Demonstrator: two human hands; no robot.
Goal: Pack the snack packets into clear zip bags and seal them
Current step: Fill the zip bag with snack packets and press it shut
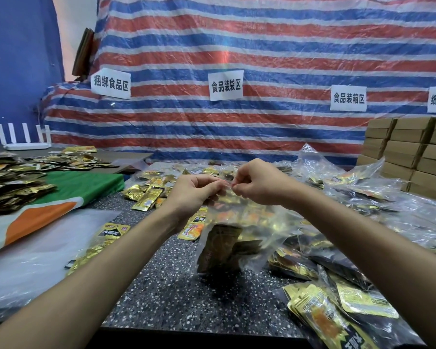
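Note:
A clear zip bag hangs in the air over the speckled table, with several gold and black snack packets inside its lower part. My left hand pinches the bag's top strip from the left. My right hand pinches the same strip just to the right, fingertips almost touching the left hand's. Loose gold snack packets lie on the table beyond my left hand.
Filled clear bags pile up on the right, more packets at the near right. A green and orange cloth with a packet heap lies left. Cardboard boxes stack at far right. A striped tarp hangs behind.

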